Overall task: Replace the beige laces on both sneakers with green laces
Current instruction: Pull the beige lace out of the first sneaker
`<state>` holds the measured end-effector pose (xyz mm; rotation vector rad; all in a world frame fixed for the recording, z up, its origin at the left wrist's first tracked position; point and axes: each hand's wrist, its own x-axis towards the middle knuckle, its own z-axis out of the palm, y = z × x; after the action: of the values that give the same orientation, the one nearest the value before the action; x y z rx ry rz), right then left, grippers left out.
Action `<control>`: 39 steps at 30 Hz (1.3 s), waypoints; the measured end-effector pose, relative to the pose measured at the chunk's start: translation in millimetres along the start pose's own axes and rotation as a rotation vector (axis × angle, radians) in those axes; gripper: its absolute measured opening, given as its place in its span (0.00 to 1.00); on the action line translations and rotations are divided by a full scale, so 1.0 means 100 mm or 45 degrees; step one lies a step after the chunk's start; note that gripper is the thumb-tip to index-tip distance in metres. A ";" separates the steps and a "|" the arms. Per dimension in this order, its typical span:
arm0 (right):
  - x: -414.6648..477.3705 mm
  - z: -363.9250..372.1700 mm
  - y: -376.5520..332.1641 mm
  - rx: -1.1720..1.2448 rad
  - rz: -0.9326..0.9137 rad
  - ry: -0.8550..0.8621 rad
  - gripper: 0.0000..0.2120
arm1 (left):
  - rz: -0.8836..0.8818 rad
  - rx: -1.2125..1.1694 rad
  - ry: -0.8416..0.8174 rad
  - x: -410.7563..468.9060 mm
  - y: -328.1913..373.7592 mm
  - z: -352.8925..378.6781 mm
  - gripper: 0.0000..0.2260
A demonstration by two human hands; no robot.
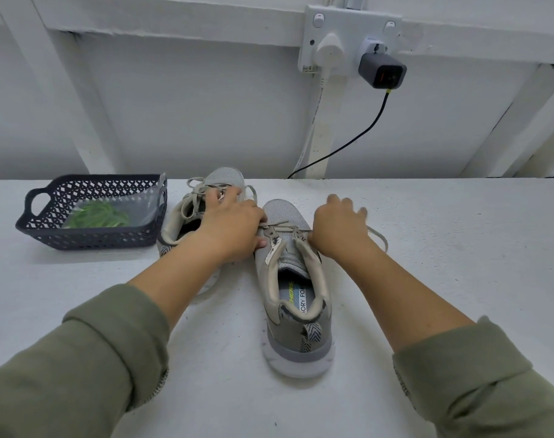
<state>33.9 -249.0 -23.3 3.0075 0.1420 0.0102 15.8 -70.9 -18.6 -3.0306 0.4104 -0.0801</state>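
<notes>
Left hand [234, 226] laid flat on far sneaker [218, 177], fingers straight over beige laces [192, 186]. Right hand [339, 226] held beside near sneaker [296, 346], fingers spread. Green laces [95, 214] bagged in basket [89, 240].

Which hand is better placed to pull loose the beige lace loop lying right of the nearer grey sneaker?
Right. The right hand sits beside the nearer grey mesh sneaker, next to its loose beige lace loop. The left hand rests on the farther grey sneaker, on the other side.
</notes>
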 end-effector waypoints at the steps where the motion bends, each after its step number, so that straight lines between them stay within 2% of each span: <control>1: -0.01 -0.01 -0.02 -0.043 0.073 -0.035 0.17 | 0.000 0.003 -0.001 0.00 0.00 0.00 0.21; 2: -0.01 -0.02 -0.04 -0.062 0.072 -0.026 0.17 | 0.000 0.007 -0.004 -0.01 0.01 0.00 0.21; 5: 0.06 0.00 -0.06 0.037 -0.207 0.090 0.13 | -0.002 0.020 -0.011 0.00 0.02 0.00 0.21; 7: 0.09 0.00 -0.06 0.106 -0.330 0.094 0.11 | -0.009 0.028 -0.016 -0.01 0.01 -0.01 0.22; 9: 0.07 0.00 -0.02 0.043 -0.276 0.071 0.10 | -0.009 0.035 -0.022 0.00 0.02 -0.01 0.22; 13: 0.02 -0.05 0.09 -0.103 0.039 0.035 0.13 | -0.010 0.050 -0.029 -0.01 0.03 0.00 0.22; 17: 0.07 -0.03 0.01 0.083 -0.301 0.129 0.11 | -0.011 0.061 -0.030 -0.01 0.04 -0.01 0.22; 19: 0.06 -0.01 0.00 0.048 -0.311 0.075 0.11 | -0.013 0.059 -0.034 -0.01 0.04 -0.02 0.22; 23: 0.00 -0.01 0.09 -0.148 0.120 -0.073 0.18 | -0.025 0.067 -0.044 -0.01 0.05 -0.01 0.22; 24: 0.01 -0.03 0.08 -0.138 0.113 -0.049 0.19 | -0.026 0.075 -0.044 -0.01 0.05 -0.01 0.22; 28: 0.06 0.00 -0.01 0.046 -0.280 0.124 0.13 | -0.030 0.069 -0.044 -0.01 0.06 -0.01 0.22; 30: 0.06 0.00 0.00 -0.001 -0.223 0.072 0.12 | -0.028 0.067 -0.043 -0.01 0.05 0.00 0.22; 33: 0.00 -0.04 0.04 -0.137 0.106 -0.016 0.17 | -0.030 0.059 -0.047 -0.01 0.05 0.00 0.22; 34: 0.00 -0.06 0.03 -0.131 0.099 0.029 0.18 | -0.028 0.062 -0.047 -0.01 0.05 -0.01 0.22; 36: 0.04 -0.05 -0.03 -0.053 -0.083 0.119 0.16 | -0.030 0.066 -0.043 -0.01 0.05 0.00 0.22; 38: 0.06 -0.04 -0.08 0.031 -0.260 0.111 0.12 | -0.031 0.068 -0.045 -0.01 0.06 -0.01 0.22; 39: 0.06 -0.03 -0.07 0.019 -0.267 0.083 0.11 | -0.030 0.067 -0.050 -0.01 0.06 -0.01 0.22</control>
<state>39.2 -241.5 -21.5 2.9918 0.4645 0.0868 13.4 -76.2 -18.1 -2.9804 0.3641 -0.0323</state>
